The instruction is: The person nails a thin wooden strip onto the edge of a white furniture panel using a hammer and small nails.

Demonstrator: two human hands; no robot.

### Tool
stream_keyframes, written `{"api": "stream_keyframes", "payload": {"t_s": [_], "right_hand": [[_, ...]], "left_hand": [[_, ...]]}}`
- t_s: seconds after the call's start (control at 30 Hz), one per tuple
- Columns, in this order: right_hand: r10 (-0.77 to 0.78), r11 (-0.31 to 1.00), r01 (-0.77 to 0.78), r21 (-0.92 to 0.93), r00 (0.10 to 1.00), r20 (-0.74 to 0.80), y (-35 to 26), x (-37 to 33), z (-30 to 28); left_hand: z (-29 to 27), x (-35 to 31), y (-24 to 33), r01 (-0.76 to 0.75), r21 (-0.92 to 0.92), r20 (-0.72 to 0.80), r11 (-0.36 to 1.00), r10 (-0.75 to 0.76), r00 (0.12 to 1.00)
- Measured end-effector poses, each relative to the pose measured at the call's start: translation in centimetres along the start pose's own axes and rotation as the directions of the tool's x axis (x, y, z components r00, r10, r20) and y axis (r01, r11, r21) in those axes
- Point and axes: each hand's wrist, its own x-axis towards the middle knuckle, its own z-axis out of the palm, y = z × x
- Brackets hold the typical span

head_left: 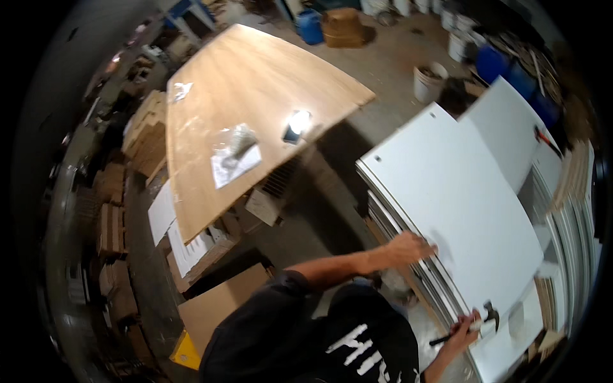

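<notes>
A stack of white panels point(453, 198) lies in front of me on the right. At the near-left edge of the top panel is my left hand point(408, 248), fingers drawn together at the tips over its surface; whatever they may pinch is too small to make out. Lower down, by the panel's near corner, my right hand point(461, 335) is closed round a claw hammer point(490, 315). The hammer's metal head points toward the panel, and its black handle end sticks out to the left of the hand. Two small dark fittings point(377, 157) show near the top panel's far-left edge.
A wooden-topped table point(268, 83) stands at the left, bearing a phone point(292, 136), a plastic bag point(241, 140) and papers. A red-handled tool point(541, 135) lies at far right. Buckets point(430, 82) and blue drums point(310, 27) stand behind; cardboard point(220, 306) is at lower left.
</notes>
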Motion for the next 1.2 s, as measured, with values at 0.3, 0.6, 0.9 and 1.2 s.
{"api": "stream_keyframes", "payload": {"t_s": [0.3,0.6,0.9,1.2], "right_hand": [[-0.017,0.998,0.033,-0.051,0.958,0.286,-6.4,0.0,3.9],[-0.498,0.731,0.618,-0.288,0.772,0.395,-9.8,-1.4,9.2],[-0.41,0.498,0.71,-0.499,0.699,0.586,-6.8,0.5,10.9],[-0.347,0.634,0.613,-0.473,0.771,0.534,-8.0,-0.6,9.0]], "left_hand": [[0.1,-0.8,0.4,0.085,-0.306,-0.419,0.948,-0.214,0.882],[-3.0,-8.2,2.6,0.072,-0.68,0.636,-0.73,-0.538,0.554],[-7.6,-11.1,2.0,0.103,-0.716,0.637,-0.691,-0.585,0.503],[-5.2,-11.7,2.0,0.125,-0.722,0.633,-0.681,-0.576,0.518]]}}
